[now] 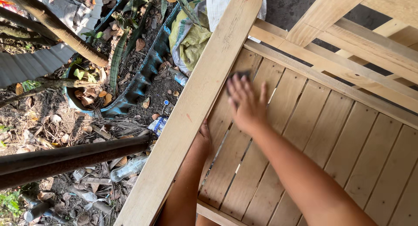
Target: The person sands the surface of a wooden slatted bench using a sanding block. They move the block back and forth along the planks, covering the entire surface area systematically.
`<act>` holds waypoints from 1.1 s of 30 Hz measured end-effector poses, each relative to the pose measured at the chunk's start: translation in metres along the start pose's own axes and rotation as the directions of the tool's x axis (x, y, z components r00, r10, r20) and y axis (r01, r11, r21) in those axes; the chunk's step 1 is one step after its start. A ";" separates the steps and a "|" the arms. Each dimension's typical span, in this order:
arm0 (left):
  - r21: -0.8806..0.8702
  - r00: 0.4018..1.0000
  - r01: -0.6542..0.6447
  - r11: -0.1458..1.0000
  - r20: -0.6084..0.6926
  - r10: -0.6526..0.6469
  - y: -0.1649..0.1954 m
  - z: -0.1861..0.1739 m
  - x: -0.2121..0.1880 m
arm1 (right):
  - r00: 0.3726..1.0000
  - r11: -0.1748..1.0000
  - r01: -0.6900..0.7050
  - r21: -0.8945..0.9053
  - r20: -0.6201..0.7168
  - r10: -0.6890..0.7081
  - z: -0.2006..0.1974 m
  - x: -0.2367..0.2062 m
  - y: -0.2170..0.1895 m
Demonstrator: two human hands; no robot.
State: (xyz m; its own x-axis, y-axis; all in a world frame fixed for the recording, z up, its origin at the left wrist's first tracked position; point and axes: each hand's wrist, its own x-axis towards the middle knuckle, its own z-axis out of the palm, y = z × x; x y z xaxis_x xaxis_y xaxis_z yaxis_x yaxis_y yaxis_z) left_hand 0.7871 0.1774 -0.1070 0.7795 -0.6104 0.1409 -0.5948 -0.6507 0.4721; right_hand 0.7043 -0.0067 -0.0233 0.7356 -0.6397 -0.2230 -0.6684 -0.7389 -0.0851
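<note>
My right hand [246,105] lies flat on the slats of a pale wooden frame [344,134], pressing a small dark piece of sandpaper [237,74] under its fingertips; the hand is blurred. My left hand [203,134] reaches up from below and grips the underside of the wide wooden beam [196,100] that runs diagonally along the frame's left edge; only its thumb side shows, the fingers are hidden behind the beam.
Left of the frame the ground is littered with dry leaves, plastic bottles [129,168] and a yellow sack [189,39]. A rusty metal pipe [69,158] crosses at lower left. A tree branch [56,28] and a dark scalloped planter edge [143,78] lie further up.
</note>
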 end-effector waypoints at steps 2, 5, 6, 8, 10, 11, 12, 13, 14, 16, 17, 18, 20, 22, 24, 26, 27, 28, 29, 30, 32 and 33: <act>0.129 0.999 0.023 0.991 0.042 -0.029 0.013 -0.019 0.005 | 0.994 0.995 -0.037 0.095 -0.096 0.046 -0.004 0.020 0.007; -0.189 0.971 0.197 0.962 0.171 -0.166 0.037 -0.049 0.014 | 0.997 0.982 0.054 0.181 -0.059 -0.044 -0.006 -0.004 0.004; -0.289 0.983 0.119 0.950 0.170 -0.072 0.046 -0.061 0.017 | 0.994 0.974 0.110 0.200 -0.028 -0.107 -0.006 -0.021 0.003; -0.470 0.984 -0.027 0.882 0.142 0.106 0.059 -0.083 0.019 | 0.988 0.854 0.148 0.499 -0.030 -0.154 -0.004 -0.066 0.009; -0.623 0.959 -0.153 0.767 0.094 0.268 0.070 -0.100 0.019 | 1.000 0.518 -0.004 0.856 0.018 -0.022 -0.004 -0.099 0.028; -0.690 0.937 -0.211 0.692 0.059 0.345 0.075 -0.105 0.019 | 0.995 0.304 -0.095 0.948 0.084 0.051 -0.002 -0.109 0.038; -0.823 0.932 0.044 0.566 0.239 0.274 0.081 -0.108 0.020 | 0.981 0.068 -0.172 0.983 0.164 0.106 0.000 -0.118 0.048; -0.865 0.874 0.306 0.397 0.420 0.243 0.087 -0.108 0.021 | 0.957 -0.174 -0.225 0.959 0.251 0.143 0.002 -0.124 0.058; -0.810 0.769 0.550 0.206 0.587 0.252 0.094 -0.107 0.022 | 0.958 -0.214 -0.227 0.950 0.257 0.127 0.006 -0.128 0.065; -0.604 0.554 0.693 0.394 0.795 0.246 0.108 -0.101 0.024 | 0.959 -0.293 -0.228 0.929 0.266 0.095 0.016 -0.130 0.074; -0.483 0.433 0.730 0.483 0.874 0.220 0.114 -0.098 0.025 | 0.968 -0.239 -0.190 0.952 0.221 0.114 0.022 -0.130 0.077; -0.532 0.473 0.663 0.527 0.843 0.256 0.119 -0.095 0.026 | 0.975 -0.184 -0.153 0.971 0.179 0.131 0.027 -0.129 0.080; -0.613 0.543 0.513 0.601 0.774 0.326 0.123 -0.091 0.030 | 0.972 -0.004 -0.053 0.999 0.052 0.228 0.034 -0.129 0.091; -0.531 0.818 0.040 0.846 0.503 0.278 0.117 -0.091 0.032 | 0.921 0.255 0.055 0.965 -0.148 0.360 0.038 -0.126 0.110; -0.285 0.893 -0.314 0.906 0.236 0.384 0.104 -0.092 0.029 | 0.753 0.726 -0.030 0.687 -0.462 0.469 0.037 -0.124 0.137; -0.056 0.836 -0.540 0.840 0.082 0.542 0.087 -0.092 0.021 | 0.684 0.830 -0.384 0.404 -0.480 0.550 0.039 -0.125 0.159; -0.027 0.822 -0.543 0.840 0.188 0.537 0.081 -0.090 0.014 | 0.698 0.821 -0.439 0.364 -0.437 0.567 0.042 -0.123 0.165; 0.002 0.801 -0.546 0.838 0.294 0.521 0.075 -0.087 0.005 | 0.710 0.810 -0.492 0.319 -0.391 0.585 0.045 -0.122 0.170; 0.029 0.772 -0.551 0.834 0.398 0.496 0.071 -0.084 -0.001 | 0.718 0.796 -0.541 0.271 -0.343 0.605 0.047 -0.122 0.172; 0.014 0.798 -0.512 0.859 0.378 0.470 0.070 -0.078 -0.006 | 0.728 0.794 -0.549 0.259 -0.319 0.607 0.050 -0.121 0.173; -0.022 0.843 -0.434 0.901 0.342 0.415 0.075 -0.064 -0.004 | 0.741 0.788 -0.569 0.235 -0.268 0.615 0.053 -0.121 0.171; -0.016 0.835 -0.449 0.893 0.349 0.426 0.081 -0.054 0.005 | 0.748 0.796 -0.549 0.253 -0.277 0.604 0.053 -0.121 0.170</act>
State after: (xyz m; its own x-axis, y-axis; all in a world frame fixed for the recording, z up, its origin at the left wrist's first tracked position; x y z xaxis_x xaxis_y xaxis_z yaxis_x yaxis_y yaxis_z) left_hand 0.7530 0.1459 -0.0212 0.3290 -0.9442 0.0152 -0.8781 -0.3000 0.3727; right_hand 0.4955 -0.0438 -0.0623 0.1768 -0.9829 0.0508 -0.9643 -0.1833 -0.1910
